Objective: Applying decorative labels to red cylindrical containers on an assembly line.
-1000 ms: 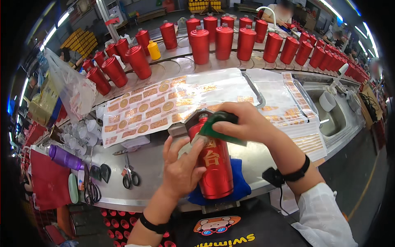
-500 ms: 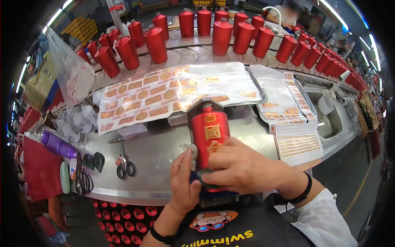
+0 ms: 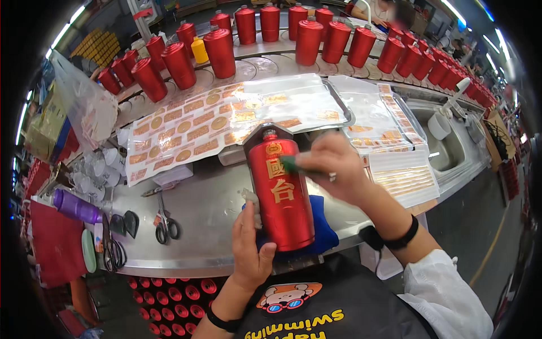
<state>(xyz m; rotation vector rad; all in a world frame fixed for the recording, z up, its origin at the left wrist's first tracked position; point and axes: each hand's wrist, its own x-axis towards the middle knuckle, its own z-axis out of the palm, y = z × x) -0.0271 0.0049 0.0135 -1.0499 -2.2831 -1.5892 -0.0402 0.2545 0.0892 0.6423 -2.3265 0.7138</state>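
A red bottle (image 3: 285,220) with gold characters and a gold emblem lies neck away from me, against a dark angular holder (image 3: 265,131), partly over a blue cloth (image 3: 324,229). My right hand (image 3: 336,169) is closed on a dark green scraper (image 3: 291,164), which is at the upper characters on the bottle; blur hides its exact shape. Along the bottle's lower left side, my left hand (image 3: 248,251) rests with fingers stretched out and thumb apart, against or very near the surface. A crumpled whitish piece (image 3: 252,204) sits by its fingertips.
Gold sticker sheets (image 3: 186,127) lie behind the bottle; more sheets (image 3: 403,175) lie right, beside a sink (image 3: 449,152). Red bottles (image 3: 309,42) line the conveyor, with a yellow bottle (image 3: 199,50) among them. Scissors (image 3: 165,223), dark green pieces (image 3: 131,223) and a purple bottle (image 3: 79,205) are left.
My right hand has moved up from the bottle's lower part to its upper characters, uncovering the lower character. My left hand stays beside the bottle. A yellow bottle has appeared on the conveyor.
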